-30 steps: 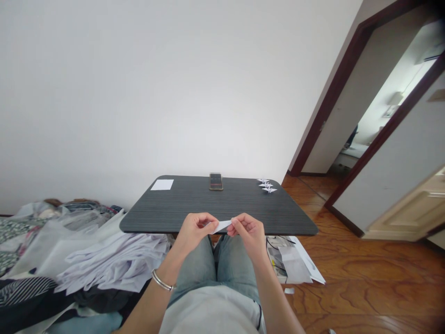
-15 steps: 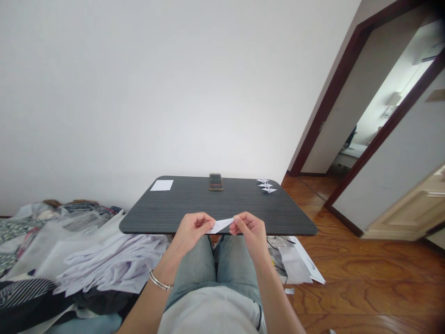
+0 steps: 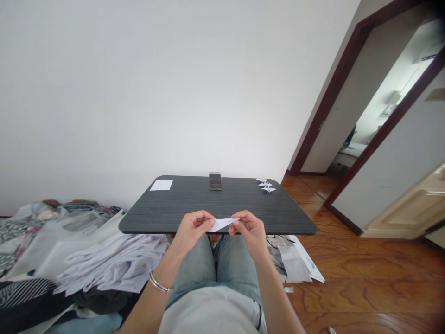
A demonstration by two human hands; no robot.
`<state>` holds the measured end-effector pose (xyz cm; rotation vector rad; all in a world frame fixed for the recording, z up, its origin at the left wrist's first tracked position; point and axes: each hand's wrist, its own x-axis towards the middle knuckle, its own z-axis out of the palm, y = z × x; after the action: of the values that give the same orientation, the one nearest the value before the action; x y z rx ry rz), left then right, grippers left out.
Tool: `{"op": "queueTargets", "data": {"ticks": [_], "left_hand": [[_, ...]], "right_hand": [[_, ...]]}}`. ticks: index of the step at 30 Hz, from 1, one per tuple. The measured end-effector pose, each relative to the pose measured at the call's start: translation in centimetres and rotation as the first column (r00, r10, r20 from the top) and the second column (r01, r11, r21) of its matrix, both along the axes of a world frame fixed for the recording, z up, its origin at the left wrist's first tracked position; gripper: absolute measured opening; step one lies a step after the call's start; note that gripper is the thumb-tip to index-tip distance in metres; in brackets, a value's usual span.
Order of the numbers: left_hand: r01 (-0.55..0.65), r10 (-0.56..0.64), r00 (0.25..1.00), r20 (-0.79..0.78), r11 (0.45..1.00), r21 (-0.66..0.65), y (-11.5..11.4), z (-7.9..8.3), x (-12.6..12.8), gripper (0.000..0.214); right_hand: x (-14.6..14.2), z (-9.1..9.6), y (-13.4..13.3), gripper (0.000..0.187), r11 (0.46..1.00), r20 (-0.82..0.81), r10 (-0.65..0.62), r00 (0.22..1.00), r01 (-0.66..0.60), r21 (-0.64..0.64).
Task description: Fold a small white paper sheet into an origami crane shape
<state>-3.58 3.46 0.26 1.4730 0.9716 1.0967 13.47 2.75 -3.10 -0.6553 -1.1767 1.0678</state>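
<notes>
A narrow piece of folded white paper (image 3: 222, 224) is stretched between my hands, above the near edge of the dark table (image 3: 194, 204). My left hand (image 3: 193, 230) pinches its wider end between thumb and fingers. At the slim, pointed end, my right hand (image 3: 249, 232) is closed on the paper, with the tip showing past the thumb. Several small white origami cranes (image 3: 267, 184) stand in a row at the table's far right corner. A flat white sheet of paper (image 3: 162, 185) lies at the far left corner.
A phone (image 3: 215, 181) stands at the middle of the table's back edge, near the white wall (image 3: 208, 93). Heaped clothes (image 3: 111, 264) lie left of the table. Papers and cables sit below its right side, on the wooden floor (image 3: 347, 278). A doorway opens at right.
My right fingers have shifted slightly on the paper's slim end, so more of the point now shows. My left hand keeps its hold in nearly the same place.
</notes>
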Motion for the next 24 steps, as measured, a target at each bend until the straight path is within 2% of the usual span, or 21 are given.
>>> {"op": "queueTargets", "data": {"ticks": [5, 10, 15, 24], "left_hand": [[-0.005, 0.004, 1.0, 0.027, 0.999, 0.034, -0.5, 0.3, 0.6, 0.024], [-0.003, 0.004, 0.999, -0.043, 1.0, 0.018, -1.1, 0.5, 1.0, 0.022], [-0.046, 0.046, 0.997, -0.068, 0.999, 0.007, -0.9, 0.6, 0.6, 0.02], [-0.02, 0.022, 0.993, -0.119, 1.0, 0.02, -0.8, 1.0, 0.1, 0.019]], "right_hand": [[-0.1, 0.1, -0.1, 0.01, 0.999, 0.015, -0.036, 0.999, 0.036, -0.015], [-0.2, 0.1, -0.2, 0.009, 0.999, 0.004, -0.042, 0.999, 0.042, -0.023], [-0.1, 0.3, -0.3, 0.012, 0.997, 0.015, -0.058, 0.998, 0.059, -0.05], [0.2, 0.7, -0.5, 0.011, 0.996, 0.062, -0.061, 0.996, 0.065, -0.067]]}}
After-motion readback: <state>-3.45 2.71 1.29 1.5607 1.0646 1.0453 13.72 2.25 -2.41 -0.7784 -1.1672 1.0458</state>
